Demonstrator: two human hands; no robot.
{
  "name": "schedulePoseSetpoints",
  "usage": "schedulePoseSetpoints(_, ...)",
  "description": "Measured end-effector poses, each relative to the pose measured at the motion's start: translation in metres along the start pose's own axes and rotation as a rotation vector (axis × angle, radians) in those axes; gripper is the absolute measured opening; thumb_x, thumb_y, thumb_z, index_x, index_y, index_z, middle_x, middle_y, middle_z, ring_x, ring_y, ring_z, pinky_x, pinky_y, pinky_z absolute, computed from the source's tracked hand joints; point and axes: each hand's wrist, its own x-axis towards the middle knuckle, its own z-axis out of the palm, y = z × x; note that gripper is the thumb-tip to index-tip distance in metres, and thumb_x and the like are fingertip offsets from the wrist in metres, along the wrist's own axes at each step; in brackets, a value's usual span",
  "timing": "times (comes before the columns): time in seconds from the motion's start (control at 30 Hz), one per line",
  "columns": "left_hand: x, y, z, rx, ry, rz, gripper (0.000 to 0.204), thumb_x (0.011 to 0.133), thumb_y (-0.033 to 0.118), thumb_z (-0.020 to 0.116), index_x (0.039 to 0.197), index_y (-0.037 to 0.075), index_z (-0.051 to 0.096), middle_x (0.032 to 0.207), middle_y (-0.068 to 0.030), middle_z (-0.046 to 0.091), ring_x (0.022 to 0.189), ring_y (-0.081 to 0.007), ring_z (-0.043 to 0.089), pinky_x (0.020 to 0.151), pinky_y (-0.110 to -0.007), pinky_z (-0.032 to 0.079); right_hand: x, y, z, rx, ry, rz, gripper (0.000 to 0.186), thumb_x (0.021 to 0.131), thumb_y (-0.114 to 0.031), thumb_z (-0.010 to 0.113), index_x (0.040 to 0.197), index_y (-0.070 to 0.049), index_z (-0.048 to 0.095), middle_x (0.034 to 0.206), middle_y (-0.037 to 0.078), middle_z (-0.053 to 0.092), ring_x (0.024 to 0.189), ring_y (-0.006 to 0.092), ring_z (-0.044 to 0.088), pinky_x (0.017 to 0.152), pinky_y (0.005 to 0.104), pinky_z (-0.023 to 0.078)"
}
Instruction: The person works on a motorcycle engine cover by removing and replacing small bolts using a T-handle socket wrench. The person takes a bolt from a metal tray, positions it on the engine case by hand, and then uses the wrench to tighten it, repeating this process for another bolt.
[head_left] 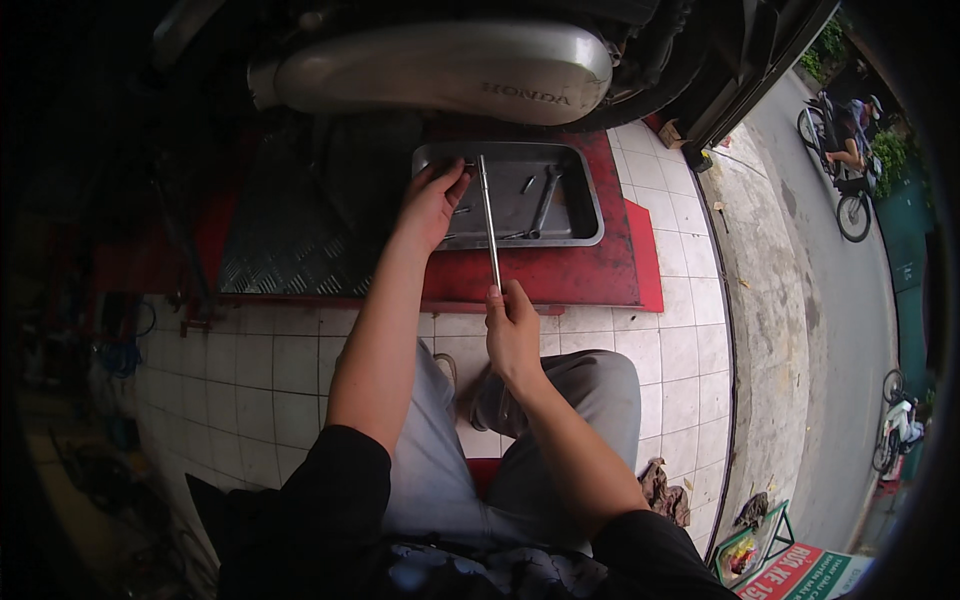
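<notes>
In the head view, my right hand (pixel 512 330) is closed round the lower end of a long chrome bar tool (pixel 490 235), held nearly upright in the picture. My left hand (pixel 435 195) pinches by the bar's far end, its fingertips on something small that I cannot make out. Beneath them lies a metal tray (pixel 570 241) containing a wrench (pixel 545 200), a small metal piece (pixel 528 185) and other partly hidden tools. The tray sits on a red platform (pixel 625 275) with a dark tread-plate section (pixel 270 250).
Above hangs a motorcycle's silver side cover (pixel 420 70). White floor tiles (pixel 670 380) surround my knees. Right, beyond a kerb, a rider (pixel 850 150) and another two-wheeler (pixel 895 430) are on the road. A sign (pixel 800 570) and brown rag (pixel 665 495) lie low right; dark clutter fills the left.
</notes>
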Motion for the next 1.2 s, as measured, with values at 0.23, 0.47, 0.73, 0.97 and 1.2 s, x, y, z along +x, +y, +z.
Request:
schedulePoseSetpoints(0.23,0.002,-0.001,-0.004,0.017,-0.041,0.000,0.016,0.095,0.006,0.063,0.109,-0.001,0.063,0.109,-0.0109,0.068,0.104,-0.0181,0.066,0.090,-0.024,0.056,-0.003,-0.001,0.003,-0.008,0.005,-0.010,0.028,0.105,-0.028,0.049,0.095,-0.002,0.052,0.065,0.002,0.046,0.057,0.0097,0.041,0.052,0.0292,0.036)
schedulePoseSetpoints(0.47,0.002,0.000,-0.004,0.012,-0.043,-0.003,0.015,0.095,0.005,0.062,0.108,-0.002,0.063,0.109,-0.0116,0.068,0.103,-0.0195,0.067,0.092,-0.025,0.055,-0.001,-0.004,0.001,-0.044,-0.026,0.012,0.029,0.105,-0.028,0.049,0.092,-0.002,0.051,0.065,0.002,0.047,0.058,0.0100,0.042,0.053,0.0295,0.037)
schedulePoseSetpoints(0.73,0.005,-0.004,-0.009,0.086,-0.009,0.017,0.017,0.095,0.003,0.061,0.111,-0.004,0.061,0.108,-0.0128,0.068,0.101,-0.0215,0.068,0.091,-0.028,0.056,0.000,-0.020,-0.008,-0.129,-0.109,0.082,0.031,0.104,-0.026,0.046,0.095,0.003,0.051,0.079,0.027,0.058,0.075,0.0423,0.059,0.069,0.0463,0.044)
schedulePoseSetpoints(0.97,-0.003,0.000,0.001,1.011,-0.128,0.217,0.020,0.088,0.006,0.069,0.107,0.002,0.064,0.098,-0.0136,0.070,0.086,-0.0230,0.070,0.078,-0.033,0.056,0.006,0.010,-0.006,-0.019,-0.058,0.102,0.030,0.103,-0.025,0.047,0.097,0.004,0.052,0.080,0.024,0.060,0.075,0.0373,0.059,0.071,0.0435,0.045)
schedulePoseSetpoints(1.2,-0.017,0.014,0.004,1.492,-0.163,0.382,0.025,0.077,0.010,0.079,0.099,0.003,0.069,0.097,-0.0149,0.072,0.086,-0.0299,0.070,0.077,-0.040,0.055,0.009,0.012,-0.013,-0.009,-0.053,0.123,0.030,0.103,-0.026,0.047,0.098,0.003,0.054,0.077,0.019,0.059,0.072,0.0306,0.058,0.069,0.0403,0.045)
